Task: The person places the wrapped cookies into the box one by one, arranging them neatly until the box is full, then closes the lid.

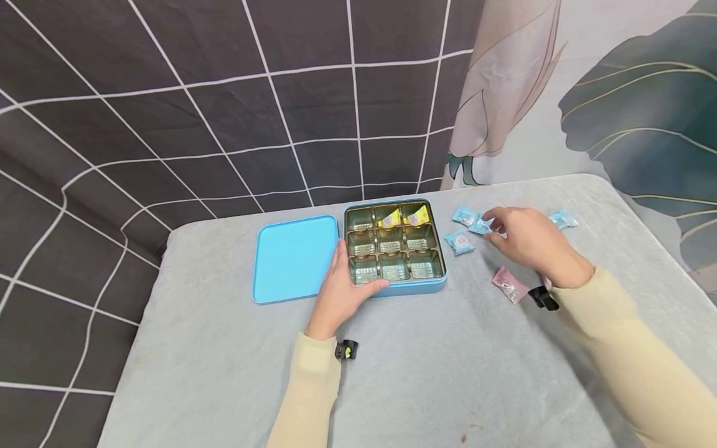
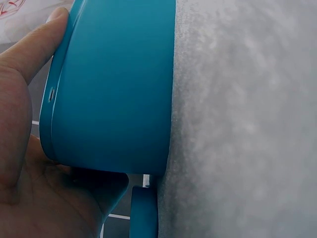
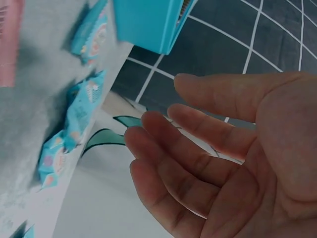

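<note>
At the left of my head view I see dark cloth with white grid lines behind the grey worktop, and a flat blue lid lying left of centre. Next comes the left hand, resting against the near left corner of the blue box: its fingers reach straight along the side while its thumb stretches over the front rim, as I also see in the left wrist view. The box sits at the middle of the frame, its gold tray split into nine compartments, with one yellow packet in the back middle one and a second yellow packet in the back right. Just right of the box I count three blue packets grouped together. Beside them, at centre right, is the right hand, fingers loosely bent, a gap between them and the thumb, holding nothing; whether a fingertip touches the nearest blue packet I cannot tell. Below it lies a pink packet near the black wrist clip, and farther right a fourth blue packet. Leaf-patterned fabric fills the upper right.
</note>
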### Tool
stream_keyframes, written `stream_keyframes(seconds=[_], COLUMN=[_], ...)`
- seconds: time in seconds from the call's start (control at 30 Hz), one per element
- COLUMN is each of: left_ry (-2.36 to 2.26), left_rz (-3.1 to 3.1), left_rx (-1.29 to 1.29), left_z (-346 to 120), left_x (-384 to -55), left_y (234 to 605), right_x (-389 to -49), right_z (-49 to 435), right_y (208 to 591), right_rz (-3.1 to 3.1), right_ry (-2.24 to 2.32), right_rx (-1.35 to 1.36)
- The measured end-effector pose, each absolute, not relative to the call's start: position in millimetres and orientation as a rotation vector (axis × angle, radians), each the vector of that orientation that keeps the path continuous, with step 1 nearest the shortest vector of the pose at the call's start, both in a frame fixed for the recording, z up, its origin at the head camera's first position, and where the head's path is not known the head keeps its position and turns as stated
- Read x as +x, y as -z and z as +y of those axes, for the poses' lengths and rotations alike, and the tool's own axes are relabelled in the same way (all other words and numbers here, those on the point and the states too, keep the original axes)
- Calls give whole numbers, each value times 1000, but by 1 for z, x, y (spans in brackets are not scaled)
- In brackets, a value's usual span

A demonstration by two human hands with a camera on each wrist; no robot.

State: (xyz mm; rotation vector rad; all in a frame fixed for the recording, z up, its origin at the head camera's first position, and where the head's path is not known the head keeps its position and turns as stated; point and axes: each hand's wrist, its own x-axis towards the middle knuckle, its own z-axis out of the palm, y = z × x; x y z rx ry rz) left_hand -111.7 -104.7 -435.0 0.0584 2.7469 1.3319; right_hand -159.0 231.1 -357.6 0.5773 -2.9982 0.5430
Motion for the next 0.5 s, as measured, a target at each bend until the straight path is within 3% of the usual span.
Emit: stream_keyframes(seconds=[0.5], left_ry=[-1343], left_rz=[2733], left_rx=[48], left_z=[-105], left_x=[-111], left_y=[433], right_x=[-142], right_z=[250], right_y=[370], right_rz=[-3137], right_ry=[-477], right_rx=[545])
